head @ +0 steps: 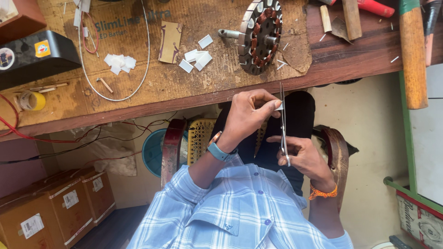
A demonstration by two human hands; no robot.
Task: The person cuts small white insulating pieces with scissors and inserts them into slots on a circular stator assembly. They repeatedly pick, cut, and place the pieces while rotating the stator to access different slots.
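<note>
Below scarred wooden workbench (138,99), left hand (244,117) pinching white paper slip (278,106), right hand (302,157) gripping scissors (283,124), cream floor (369,138)

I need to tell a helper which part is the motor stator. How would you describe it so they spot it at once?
Look at the wooden workbench above the person's hands. Near the middle of its top edge lies the motor stator, a round metal disc. Unlike the flat white paper pieces beside it, it has copper-coloured windings and a shaft.
</note>
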